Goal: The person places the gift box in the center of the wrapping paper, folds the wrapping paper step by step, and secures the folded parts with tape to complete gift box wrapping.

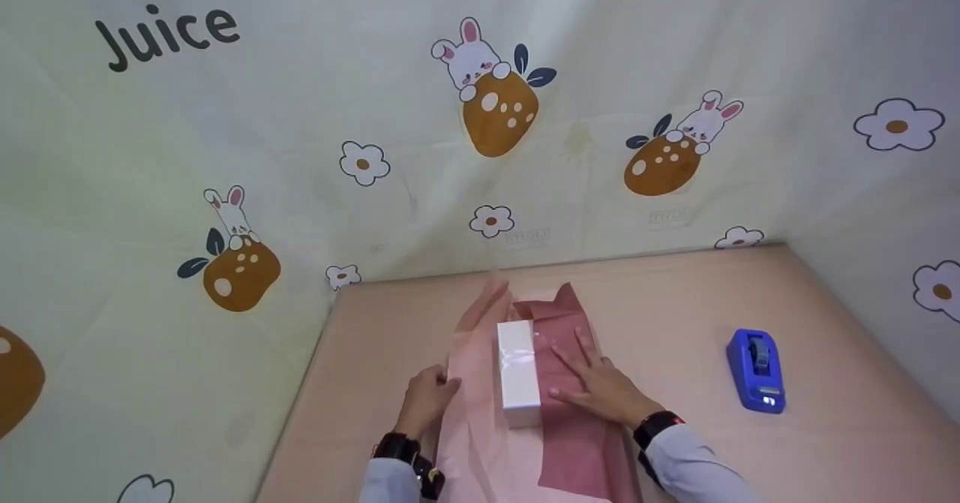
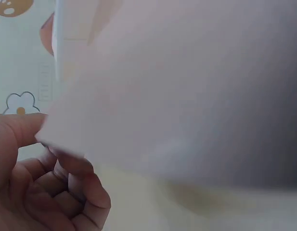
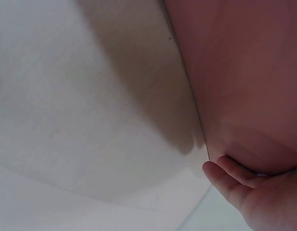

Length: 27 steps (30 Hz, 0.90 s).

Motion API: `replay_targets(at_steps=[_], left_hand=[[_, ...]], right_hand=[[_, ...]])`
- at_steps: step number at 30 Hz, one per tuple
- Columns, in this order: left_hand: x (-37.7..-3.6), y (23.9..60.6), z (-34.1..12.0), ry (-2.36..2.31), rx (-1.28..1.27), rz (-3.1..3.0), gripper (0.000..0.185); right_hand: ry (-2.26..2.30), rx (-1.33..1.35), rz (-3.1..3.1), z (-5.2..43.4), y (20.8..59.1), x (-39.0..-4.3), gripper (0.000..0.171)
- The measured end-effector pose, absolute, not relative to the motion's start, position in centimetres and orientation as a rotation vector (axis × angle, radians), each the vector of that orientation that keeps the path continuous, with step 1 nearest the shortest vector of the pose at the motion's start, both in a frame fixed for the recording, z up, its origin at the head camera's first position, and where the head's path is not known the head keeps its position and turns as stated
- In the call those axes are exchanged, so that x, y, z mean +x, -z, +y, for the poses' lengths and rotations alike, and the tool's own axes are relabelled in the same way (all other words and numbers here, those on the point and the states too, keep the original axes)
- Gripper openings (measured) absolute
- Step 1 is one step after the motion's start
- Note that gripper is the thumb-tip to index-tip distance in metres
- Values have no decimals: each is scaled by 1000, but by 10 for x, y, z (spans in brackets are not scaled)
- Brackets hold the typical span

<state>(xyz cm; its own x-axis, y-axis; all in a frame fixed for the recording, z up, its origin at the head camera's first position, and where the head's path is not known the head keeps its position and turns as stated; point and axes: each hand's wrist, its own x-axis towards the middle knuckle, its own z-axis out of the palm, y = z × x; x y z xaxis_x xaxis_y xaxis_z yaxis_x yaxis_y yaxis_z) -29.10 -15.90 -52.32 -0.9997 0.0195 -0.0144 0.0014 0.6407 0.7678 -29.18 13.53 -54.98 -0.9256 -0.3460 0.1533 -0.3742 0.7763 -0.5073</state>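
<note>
A white box (image 1: 519,368) lies lengthwise on a sheet of wrapping paper, pale pink (image 1: 472,413) on the left and darker rose (image 1: 574,450) on the right. At the sheet's left edge my left hand (image 1: 426,398) pinches the paper between thumb and fingers. The left wrist view shows the pinched corner of pale paper (image 2: 153,106) raised in front of the camera. My right hand (image 1: 607,390) is spread with straight fingers on the rose part, right beside the box. In the right wrist view, fingertips (image 3: 213,171) appear at the rose paper's edge.
On the pink-covered table (image 1: 675,308), a blue tape dispenser (image 1: 756,375) stands to the right of the paper. A pale wall sheet (image 1: 585,7) printed with rabbits and flowers encloses the table's back and sides.
</note>
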Motion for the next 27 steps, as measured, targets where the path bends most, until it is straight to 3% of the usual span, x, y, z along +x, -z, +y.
replay_targets(at_steps=[27], left_hand=[[-305, 488, -95, -1336, 374, 2740, 14]], right_hand=[[-850, 598, -2904, 137, 549, -291, 75]])
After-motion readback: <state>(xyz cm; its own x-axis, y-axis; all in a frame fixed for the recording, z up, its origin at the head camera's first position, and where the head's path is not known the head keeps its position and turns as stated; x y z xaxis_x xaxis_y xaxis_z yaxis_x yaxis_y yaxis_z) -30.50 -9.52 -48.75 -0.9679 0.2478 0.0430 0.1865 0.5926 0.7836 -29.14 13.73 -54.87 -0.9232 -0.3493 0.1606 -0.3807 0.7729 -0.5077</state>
